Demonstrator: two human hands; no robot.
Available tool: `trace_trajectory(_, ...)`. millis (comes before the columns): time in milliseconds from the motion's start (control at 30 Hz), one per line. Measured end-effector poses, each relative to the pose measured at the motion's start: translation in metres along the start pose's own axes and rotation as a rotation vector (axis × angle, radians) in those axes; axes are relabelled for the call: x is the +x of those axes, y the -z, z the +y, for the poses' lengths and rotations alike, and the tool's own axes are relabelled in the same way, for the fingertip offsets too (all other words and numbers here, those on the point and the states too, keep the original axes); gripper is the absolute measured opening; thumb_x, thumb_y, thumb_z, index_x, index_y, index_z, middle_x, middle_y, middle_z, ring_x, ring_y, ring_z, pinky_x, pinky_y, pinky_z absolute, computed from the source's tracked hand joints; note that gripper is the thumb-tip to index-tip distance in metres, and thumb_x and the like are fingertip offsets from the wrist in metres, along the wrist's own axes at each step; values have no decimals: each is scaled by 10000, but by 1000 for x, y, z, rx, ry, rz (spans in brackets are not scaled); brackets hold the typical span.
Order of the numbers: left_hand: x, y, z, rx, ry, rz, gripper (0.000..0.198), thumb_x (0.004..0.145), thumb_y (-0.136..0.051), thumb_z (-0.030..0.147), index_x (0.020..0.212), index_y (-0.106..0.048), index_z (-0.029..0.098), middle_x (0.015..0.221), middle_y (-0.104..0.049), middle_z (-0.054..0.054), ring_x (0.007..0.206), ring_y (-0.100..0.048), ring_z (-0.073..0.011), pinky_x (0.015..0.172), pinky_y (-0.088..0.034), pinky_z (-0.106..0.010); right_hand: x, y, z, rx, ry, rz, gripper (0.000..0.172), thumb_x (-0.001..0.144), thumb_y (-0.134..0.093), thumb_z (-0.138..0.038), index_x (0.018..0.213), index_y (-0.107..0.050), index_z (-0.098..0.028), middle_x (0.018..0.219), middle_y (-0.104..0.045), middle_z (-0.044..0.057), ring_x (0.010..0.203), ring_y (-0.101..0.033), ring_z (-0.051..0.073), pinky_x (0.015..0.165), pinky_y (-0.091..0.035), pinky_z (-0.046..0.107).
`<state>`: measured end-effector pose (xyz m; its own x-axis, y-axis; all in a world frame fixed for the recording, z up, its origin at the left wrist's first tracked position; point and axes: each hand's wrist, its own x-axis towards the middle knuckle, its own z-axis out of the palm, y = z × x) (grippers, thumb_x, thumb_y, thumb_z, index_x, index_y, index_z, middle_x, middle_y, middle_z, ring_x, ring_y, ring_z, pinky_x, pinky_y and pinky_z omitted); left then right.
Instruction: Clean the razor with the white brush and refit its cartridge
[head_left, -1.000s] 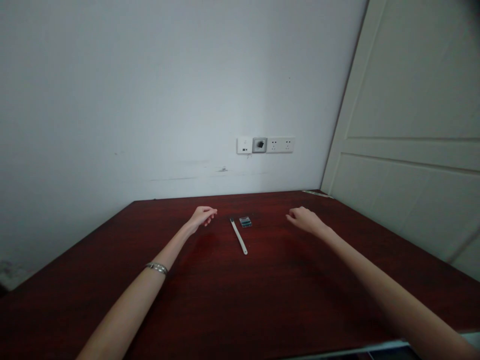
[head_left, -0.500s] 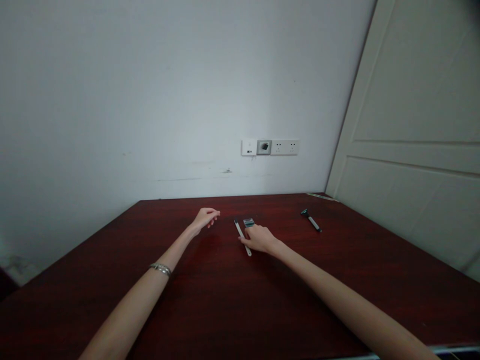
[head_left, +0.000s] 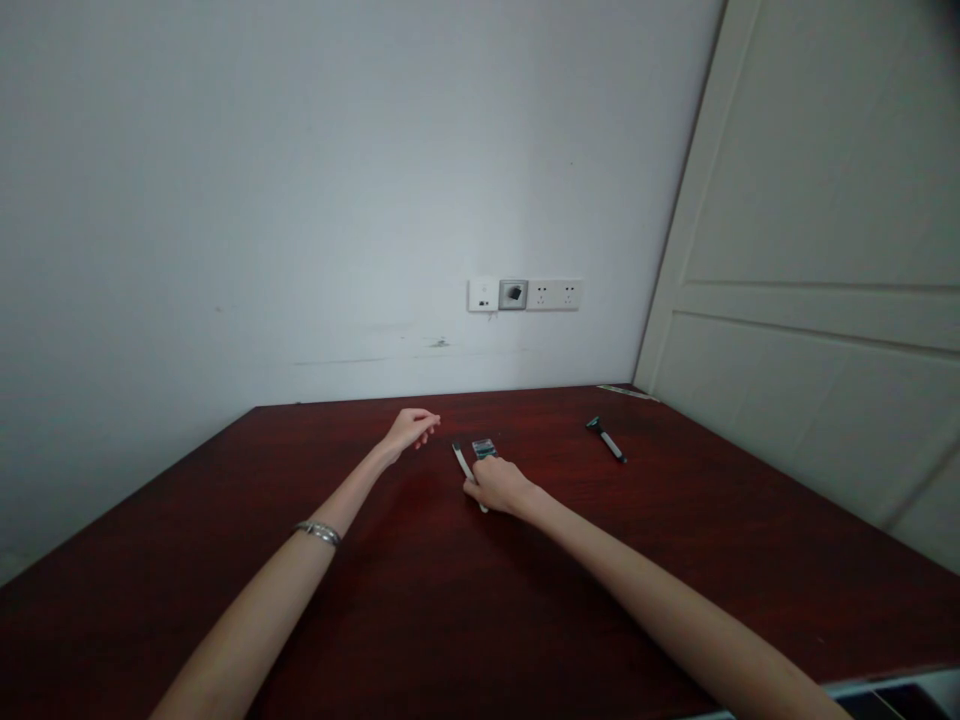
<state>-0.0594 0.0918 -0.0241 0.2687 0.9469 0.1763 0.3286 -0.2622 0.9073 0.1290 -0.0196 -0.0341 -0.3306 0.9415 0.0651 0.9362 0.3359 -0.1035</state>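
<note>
My right hand (head_left: 499, 485) is low over the dark red table, thumb and fingers closed around the lower part of a slim white toothbrush (head_left: 463, 463). The brush's dark head points away from me and the end of its handle shows below my hand. Just beyond my knuckles lies a small clear and dark flat case (head_left: 484, 448), its near edge partly covered by my fingers. My left hand (head_left: 411, 428) hovers left of the brush with its fingers curled in and the fingertips together; nothing shows in it.
A razor (head_left: 607, 440) with a grey and black handle lies to the right on the table (head_left: 375, 620). The white wall (head_left: 337, 200) behind has a row of sockets (head_left: 553, 295). A pale panelled door (head_left: 810, 260) borders the right side.
My right hand has drawn slightly back towards me and closed on the toothbrush, uncovering more of the case. The view has turned a little to the right. My left hand stays curled.
</note>
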Motion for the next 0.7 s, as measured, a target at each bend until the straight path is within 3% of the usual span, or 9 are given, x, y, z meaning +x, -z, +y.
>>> trace_trajectory(133, 7, -9, 6, 67, -35, 35, 274, 729, -569, 374, 771, -626, 109, 622, -555, -21, 479, -478, -84, 351, -326, -165, -3, 9, 10, 11, -16, 53, 378, 847, -374, -350, 882, -668, -115, 904, -675, 179, 828, -655, 284, 675, -471, 331)
trace_trajectory(267, 11, -22, 8, 225, -134, 59, 248, 700, -611, 366, 768, -642, 131, 671, -607, -39, 589, -540, -128, 471, -434, -212, -14, 28, 45, 27, -93, 129, 374, 861, -382, -394, 867, -653, -137, 891, -671, 147, 805, -645, 236, 656, -430, 271)
trace_trajectory(367, 10, -36, 5, 299, -233, 4, 299, 658, -668, 363, 860, -643, 144, 805, -647, -60, 753, -588, -168, 690, -484, -275, -25, 43, 90, 39, -212, 194, 332, 856, -408, -370, 794, -646, -146, 798, -673, 113, 740, -635, 199, 612, -386, 234)
trace_trajectory(500, 6, -53, 1, 360, -304, -93, 502, 637, -689, 408, 1055, -593, 146, 1024, -624, -101, 943, -580, -217, 869, -440, -336, -47, 52, 161, 51, -326, 247, 316, 855, -424, -357, 719, -631, -161, 704, -666, 85, 652, -612, 163, 568, -338, 221)
trace_trajectory(700, 2, -70, 1, 451, -330, -184, 632, 630, -692, 405, 1174, -529, 128, 1146, -577, -139, 1072, -532, -259, 946, -386, -364, -81, 41, 245, -1, -452, 181, 347, 852, -429, -395, 691, -617, -152, 719, -658, 106, 670, -614, 183, 550, -319, 237)
